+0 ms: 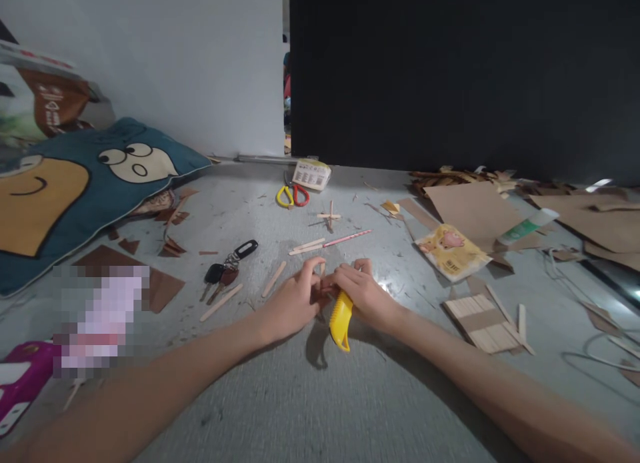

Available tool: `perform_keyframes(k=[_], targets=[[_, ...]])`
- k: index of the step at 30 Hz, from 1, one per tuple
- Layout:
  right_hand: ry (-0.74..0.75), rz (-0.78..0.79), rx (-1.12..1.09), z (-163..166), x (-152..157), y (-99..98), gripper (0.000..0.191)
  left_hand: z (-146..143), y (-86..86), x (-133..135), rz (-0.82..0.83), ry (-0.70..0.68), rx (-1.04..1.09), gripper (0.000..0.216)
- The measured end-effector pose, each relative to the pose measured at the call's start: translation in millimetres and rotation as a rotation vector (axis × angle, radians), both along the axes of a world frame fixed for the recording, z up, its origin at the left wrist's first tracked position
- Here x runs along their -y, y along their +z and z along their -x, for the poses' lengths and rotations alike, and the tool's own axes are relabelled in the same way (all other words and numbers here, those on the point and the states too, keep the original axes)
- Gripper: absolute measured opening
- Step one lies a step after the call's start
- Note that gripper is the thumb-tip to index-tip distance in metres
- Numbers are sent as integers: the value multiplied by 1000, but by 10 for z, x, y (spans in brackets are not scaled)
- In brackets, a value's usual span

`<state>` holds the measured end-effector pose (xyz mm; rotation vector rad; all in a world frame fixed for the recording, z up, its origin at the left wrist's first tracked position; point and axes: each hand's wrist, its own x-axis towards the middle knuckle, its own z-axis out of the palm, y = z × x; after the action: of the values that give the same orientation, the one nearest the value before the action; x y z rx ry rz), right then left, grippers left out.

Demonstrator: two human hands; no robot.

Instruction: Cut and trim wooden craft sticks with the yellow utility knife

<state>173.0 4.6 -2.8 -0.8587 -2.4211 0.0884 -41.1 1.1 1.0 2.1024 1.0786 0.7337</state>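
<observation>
A wooden stick (323, 270) is pinched by the left hand (293, 304), seemingly being trimmed. A yellow cutter (341, 320) is gripped by the right hand (366, 294). Steady pressure is required.

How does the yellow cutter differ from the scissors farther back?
The yellow cutter is all yellow; the scissors have one yellow and one red handle loop. The cutter is gripped by the right hand; the scissors lie untouched farther back. Both are cutting tools.
</observation>
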Motion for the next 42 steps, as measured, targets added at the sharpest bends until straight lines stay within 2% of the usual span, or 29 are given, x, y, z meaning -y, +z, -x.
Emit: perform_keyframes(k=[10, 22, 30, 34, 39, 42], targets=[[-41, 3, 23, 47, 3, 7, 15, 9, 1, -18, 18, -17, 22, 65], [-55, 124, -43, 69, -28, -86, 20, -18, 21, 7, -10, 34, -6, 66], [-110, 196, -92, 122, 2, -144, 32, -33, 30, 22, -17, 87, -9, 62], [-72, 161, -90, 159, 81, -123, 26, -5, 17, -55, -34, 172, -53, 67], [-116, 89, -209, 132, 87, -82, 12, 21, 11, -87, -124, 85, -78, 75], [-164, 68, -280, 87, 29, -81, 8, 20, 12, -88, -222, 56, -158, 70]])
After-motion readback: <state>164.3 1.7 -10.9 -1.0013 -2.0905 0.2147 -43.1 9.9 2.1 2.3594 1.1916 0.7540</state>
